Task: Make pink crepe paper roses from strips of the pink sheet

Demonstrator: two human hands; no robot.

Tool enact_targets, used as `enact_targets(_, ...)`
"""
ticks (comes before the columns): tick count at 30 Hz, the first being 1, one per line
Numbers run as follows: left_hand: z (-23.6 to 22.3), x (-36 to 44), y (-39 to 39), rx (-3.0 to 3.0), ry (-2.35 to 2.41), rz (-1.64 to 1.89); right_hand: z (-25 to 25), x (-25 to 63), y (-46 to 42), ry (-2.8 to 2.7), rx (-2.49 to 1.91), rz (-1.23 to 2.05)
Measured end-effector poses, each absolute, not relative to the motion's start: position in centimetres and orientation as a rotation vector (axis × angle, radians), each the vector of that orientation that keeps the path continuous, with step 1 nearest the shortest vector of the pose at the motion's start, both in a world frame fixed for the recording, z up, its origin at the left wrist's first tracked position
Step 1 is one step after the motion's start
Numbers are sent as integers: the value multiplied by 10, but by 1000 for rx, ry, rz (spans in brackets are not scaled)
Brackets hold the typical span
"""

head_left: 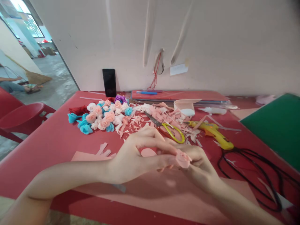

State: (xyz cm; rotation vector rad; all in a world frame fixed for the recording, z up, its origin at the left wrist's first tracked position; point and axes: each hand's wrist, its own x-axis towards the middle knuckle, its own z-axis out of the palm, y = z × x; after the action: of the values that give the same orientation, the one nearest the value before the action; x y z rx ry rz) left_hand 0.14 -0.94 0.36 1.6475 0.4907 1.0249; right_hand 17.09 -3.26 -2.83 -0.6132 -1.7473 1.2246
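Rose (183,158), small and made of pink paper, is pinched by the fingers of the left hand (131,156) and the right hand (201,161). The fingers of both hands are nearly closed on it, and some of the right ones are hidden. It is held by its sides and low part, maybe so that the soft top is not squashed. Both hands are held over a big pink sheet (187,200) on the red bench (58,125).

From the rose, a heap of paper flowers (103,117) is seen at 10 o'clock, with a black phone (109,82) stood up past it against the wall (131,40). Scissors (173,132) are laid at 11 o'clock on pink scraps (164,114), with the yellow handles turned to the hands, perhaps to be grabbed fast. A yellow glue gun (211,132) is set down at 1 o'clock. Its black cord (260,156) is looped at 3 o'clock, close to the right arm, so it could be caught by a sideways move. The scissors could be blocked a bit by the hands.
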Motion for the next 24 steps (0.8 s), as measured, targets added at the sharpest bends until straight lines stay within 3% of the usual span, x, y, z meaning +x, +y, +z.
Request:
enact_targets(6,4,2,-10,1559,460,996,-29,169,-31,-1761,-580,1162)
enact_targets(24,-1,2,-13,1669,450,1100,-28,166,-37,-1800,-645,538)
